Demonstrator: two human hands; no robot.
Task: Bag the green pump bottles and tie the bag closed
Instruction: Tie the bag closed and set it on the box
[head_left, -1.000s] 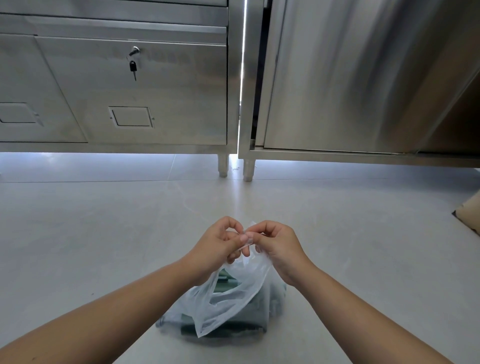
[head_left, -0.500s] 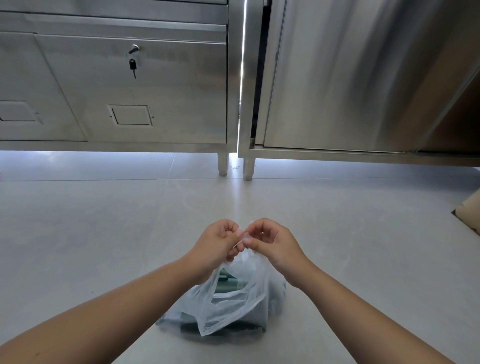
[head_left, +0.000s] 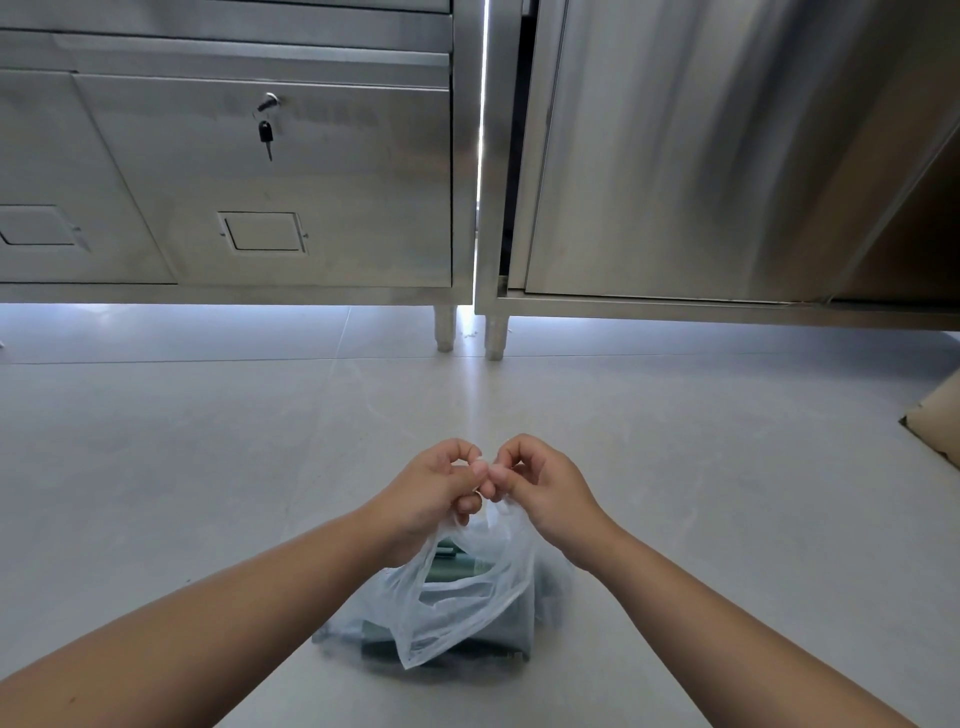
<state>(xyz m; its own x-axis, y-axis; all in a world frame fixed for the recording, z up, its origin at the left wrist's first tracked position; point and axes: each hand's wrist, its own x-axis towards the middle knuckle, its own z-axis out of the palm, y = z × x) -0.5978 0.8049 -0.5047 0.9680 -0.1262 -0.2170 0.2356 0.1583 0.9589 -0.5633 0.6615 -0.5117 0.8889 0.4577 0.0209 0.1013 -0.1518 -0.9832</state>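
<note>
A thin translucent plastic bag (head_left: 462, 608) rests on the grey floor in front of me. Green pump bottles (head_left: 457, 569) show dimly through its film, lying inside; their number is unclear. My left hand (head_left: 431, 493) and my right hand (head_left: 545, 488) meet just above the bag, fingertips touching. Each hand pinches a strip of the bag's top between thumb and fingers. The bag's mouth hangs slack below the hands, and one flap droops forward over the bag's front.
Two stainless steel cabinets stand at the back: the left cabinet (head_left: 260, 182) with a key (head_left: 266, 136) in its lock, the right cabinet (head_left: 701, 156) on short legs. A cardboard box corner (head_left: 937, 428) juts in at the right edge. Grey floor tiles (head_left: 182, 467) surround the bag.
Both hands have stayed together above the bag, fingers shifting on the bag's top strips. The loose flap has sagged a little lower. The bag has not moved on the floor.
</note>
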